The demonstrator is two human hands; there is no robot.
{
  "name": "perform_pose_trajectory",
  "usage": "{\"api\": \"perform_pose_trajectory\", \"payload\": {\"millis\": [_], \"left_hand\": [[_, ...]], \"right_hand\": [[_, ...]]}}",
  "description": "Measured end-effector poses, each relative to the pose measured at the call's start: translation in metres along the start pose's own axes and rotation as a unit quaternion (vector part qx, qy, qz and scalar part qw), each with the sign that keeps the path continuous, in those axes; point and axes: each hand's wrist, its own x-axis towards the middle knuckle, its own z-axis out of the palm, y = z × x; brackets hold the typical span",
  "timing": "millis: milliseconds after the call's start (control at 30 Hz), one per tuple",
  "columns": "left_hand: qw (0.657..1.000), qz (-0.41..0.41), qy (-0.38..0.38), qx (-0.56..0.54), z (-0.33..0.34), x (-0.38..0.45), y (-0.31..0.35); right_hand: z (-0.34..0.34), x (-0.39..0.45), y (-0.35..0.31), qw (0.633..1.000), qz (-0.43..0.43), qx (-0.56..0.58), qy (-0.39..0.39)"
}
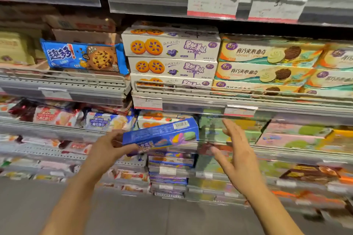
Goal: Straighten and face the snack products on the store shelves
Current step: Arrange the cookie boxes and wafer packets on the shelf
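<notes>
A blue snack box (162, 135) with macaron pictures is tilted in front of the lower shelf, its right end raised. My left hand (109, 146) grips its left end. To the right of the box, my right hand (234, 150) is open with fingers spread, not touching it. Behind the box sit white boxes with orange cookies (152, 120) and green boxes (229, 135). On the shelf above stand stacked white blueberry cookie boxes (172, 57), sandwich cookie boxes (267, 63) and a blue chocolate-chip cookie pack (84, 57).
Shelf rails with price tags (147, 102) run across each level. Wafer packs (107, 121) lie on the lower left shelf. More boxes fill the lower right shelves (298, 135). Grey floor (133, 215) is below.
</notes>
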Motion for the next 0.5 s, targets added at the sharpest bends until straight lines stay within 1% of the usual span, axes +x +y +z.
{"api": "perform_pose_trajectory", "payload": {"millis": [67,167,200,267,300,367,433,500], "left_hand": [[0.999,0.001,-0.041,-0.027,0.007,-0.020,0.001],[0.995,-0.003,-0.087,-0.052,0.027,-0.043,0.002],[0.993,-0.007,-0.098,-0.063,0.037,-0.050,0.002],[0.992,-0.018,-0.100,-0.078,0.056,-0.060,0.001],[0.991,-0.021,-0.107,-0.076,0.064,-0.064,-0.002],[0.988,-0.027,-0.145,-0.050,0.076,-0.068,-0.013],[0.981,-0.043,-0.186,0.017,0.082,-0.067,-0.033],[0.973,-0.057,-0.203,0.094,0.083,-0.060,-0.054]], "right_hand": [[0.004,-0.010,-0.004,0.993,0.051,0.079,-0.067],[0.002,-0.016,-0.006,0.971,0.109,0.155,-0.146],[0.000,-0.017,-0.003,0.965,0.124,0.174,-0.155],[-0.006,-0.017,0.006,0.960,0.137,0.196,-0.145],[-0.010,-0.018,0.009,0.960,0.134,0.197,-0.144],[-0.014,-0.019,0.014,0.965,0.121,0.172,-0.156],[-0.013,-0.022,0.017,0.973,0.102,0.117,-0.170],[-0.007,-0.026,0.021,0.982,0.071,0.045,-0.172]]}}
